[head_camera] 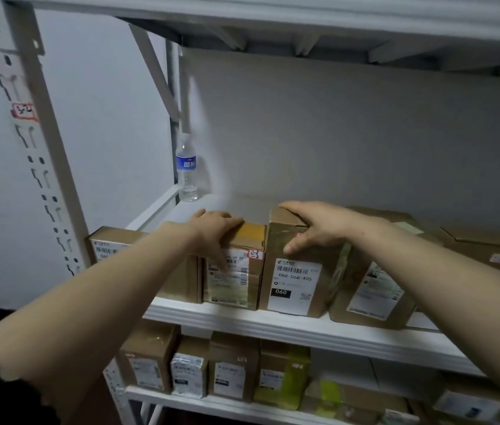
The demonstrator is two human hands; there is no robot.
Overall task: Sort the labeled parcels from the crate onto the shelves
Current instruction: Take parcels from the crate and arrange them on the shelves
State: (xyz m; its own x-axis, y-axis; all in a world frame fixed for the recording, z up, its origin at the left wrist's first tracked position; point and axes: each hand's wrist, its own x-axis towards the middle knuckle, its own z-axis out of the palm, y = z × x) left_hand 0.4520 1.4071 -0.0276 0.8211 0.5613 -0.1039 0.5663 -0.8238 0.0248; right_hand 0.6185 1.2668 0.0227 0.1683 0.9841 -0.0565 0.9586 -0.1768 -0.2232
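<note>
Both hands are up on the middle shelf (273, 323), each on top of a standing parcel. The left hand (215, 228) covers the yellow-taped top of the taped parcel (233, 280), which carries a small red-edged tag reading 3-2. Its fingers curl over the top, and a blurred digit seems to reach down the front label. Just at three o'clock of it, touching, stands the tall parcel (294, 283), marked 060. The right hand (313, 228) grips its top, fingers across the far edge and thumb on the front face. A leaning parcel (374, 292) rests against that one's three o'clock side. A water bottle (186, 170) stands at eleven o'clock, in the shelf's back corner. More parcels (227, 372) line the lower shelf at six o'clock.
</note>
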